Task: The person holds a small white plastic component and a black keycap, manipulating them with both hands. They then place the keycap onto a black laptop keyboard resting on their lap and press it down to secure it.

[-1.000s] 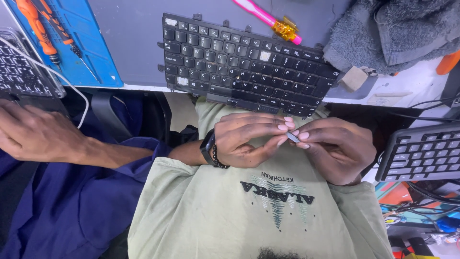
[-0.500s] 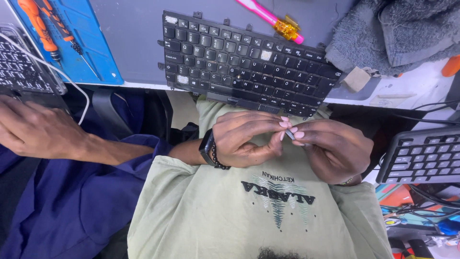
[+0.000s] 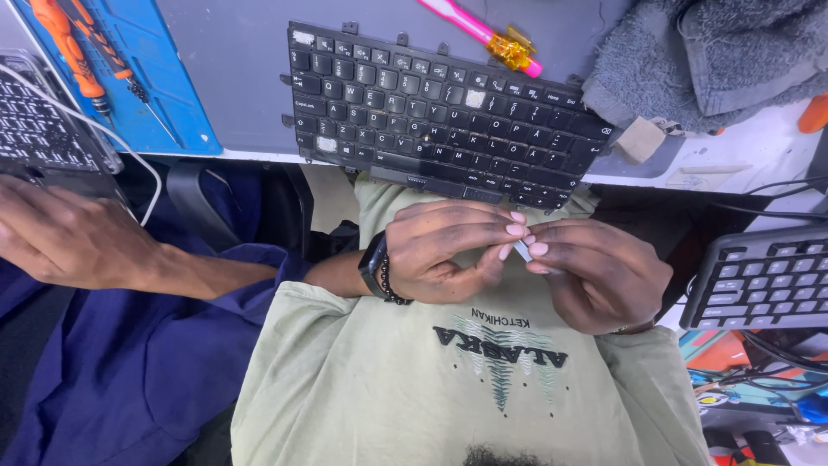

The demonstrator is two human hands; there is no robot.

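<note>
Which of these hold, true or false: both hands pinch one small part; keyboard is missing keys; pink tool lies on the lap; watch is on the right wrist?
1. Left hand and right hand pinch one small pale part: true.
2. Black keyboard has keycaps missing: true.
3. Pink tool lies on the lap: false, it lies on the desk beyond the keyboard.
4. Watch is on the right wrist: false, the left.

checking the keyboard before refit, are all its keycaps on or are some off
Some are off. The black keyboard shows pale bare patches among its keys, about four, at the top left corner, lower left and middle.
</note>
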